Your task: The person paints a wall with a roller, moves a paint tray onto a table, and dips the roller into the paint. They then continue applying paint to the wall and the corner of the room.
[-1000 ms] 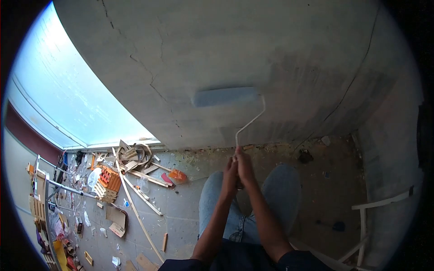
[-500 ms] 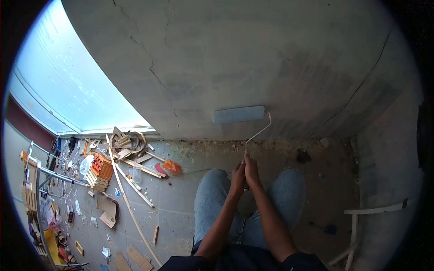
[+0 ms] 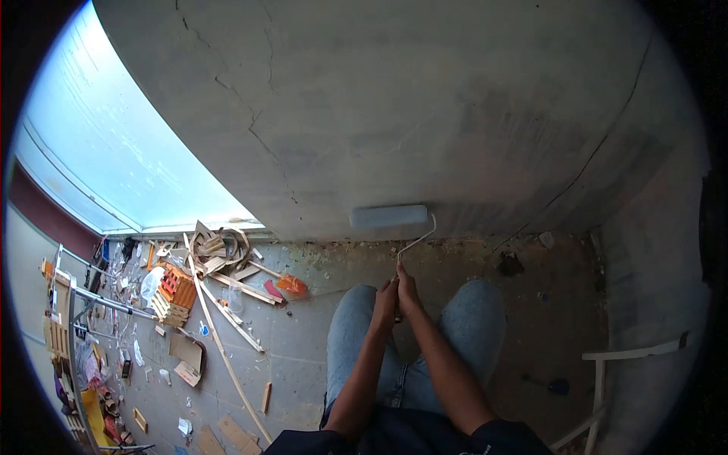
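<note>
A paint roller (image 3: pixel 389 217) with a pale sleeve and a bent wire frame lies against the lower part of the grey wall (image 3: pixel 364 98), just above the floor line. Both hands are closed around its handle, between my knees. My left hand (image 3: pixel 385 298) grips close beside and slightly below my right hand (image 3: pixel 407 290), whose thumb points up toward the wire. Most of the handle is hidden by the fingers. Long cracks and darker, streaky patches mark the wall around the roller.
Wood strips (image 3: pixel 227 364), an orange crate (image 3: pixel 174 287), cardboard (image 3: pixel 187 356) and litter cover the floor at left, by a metal ladder-like frame (image 3: pixel 114 302). A bright window (image 3: pixel 114 144) is upper left. A white wooden frame (image 3: pixel 637 353) stands at right.
The roller has moved down the wall and a little left, nearer the floor. Both hands have shifted slightly left and down with it, still gripping the handle.
</note>
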Available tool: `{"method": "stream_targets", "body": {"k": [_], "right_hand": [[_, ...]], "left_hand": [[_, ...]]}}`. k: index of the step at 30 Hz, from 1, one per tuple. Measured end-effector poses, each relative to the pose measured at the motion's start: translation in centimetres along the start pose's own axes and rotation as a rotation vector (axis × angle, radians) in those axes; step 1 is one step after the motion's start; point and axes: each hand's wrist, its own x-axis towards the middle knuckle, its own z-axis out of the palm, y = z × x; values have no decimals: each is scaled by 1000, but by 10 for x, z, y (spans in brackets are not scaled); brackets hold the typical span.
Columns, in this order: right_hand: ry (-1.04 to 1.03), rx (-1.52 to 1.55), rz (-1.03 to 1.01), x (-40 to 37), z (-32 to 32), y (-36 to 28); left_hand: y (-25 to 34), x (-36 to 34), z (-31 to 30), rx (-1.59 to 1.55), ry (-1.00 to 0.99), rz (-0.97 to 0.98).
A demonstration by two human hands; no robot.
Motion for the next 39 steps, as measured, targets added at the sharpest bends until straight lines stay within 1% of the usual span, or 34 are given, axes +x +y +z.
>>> {"method": "stream_targets", "body": {"k": [2, 5, 8, 11, 14, 17, 20, 23, 26, 29, 32, 33, 35, 38, 39], "right_hand": [[-5, -57, -22, -3, -1, -4], [-148, 86, -150, -20, 6, -18], [-162, 89, -340, -27, 17, -38], [-169, 80, -389, -22, 16, -38], [-77, -71, -320, -12, 7, -10], [10, -92, -43, -14, 9, -8], [6, -117, -197, -3, 11, 4], [-136, -28, -345, -39, 21, -33], [-127, -17, -370, -36, 30, -42], [-40, -118, -314, -14, 25, -11], [-17, -89, -185, -5, 20, 5], [-13, -110, -184, -8, 19, 4], [-3, -152, -188, -9, 21, -1], [-95, -132, -357, -42, 25, -34], [-104, -98, -374, -39, 28, -37]], "left_hand": [[-3, 7, -5, 139, -4, 20], [13, -3, 4, 94, 93, 194], [47, -16, 15, 138, 108, 285], [42, -9, 17, -19, 50, 217], [8, 2, 4, -32, 33, 134], [-22, 18, -15, -48, 39, -7], [0, 6, -9, 106, 74, 119], [38, -15, 2, 30, 39, 176], [49, -13, 2, -19, 14, 233], [21, -1, -9, -80, 52, 63], [-8, 14, -20, -37, 25, 77], [-2, 7, -17, -40, 41, 56], [13, -1, -11, -48, 68, 17], [32, -15, -2, -75, 39, 134], [34, -10, -3, -69, 27, 148]]}}
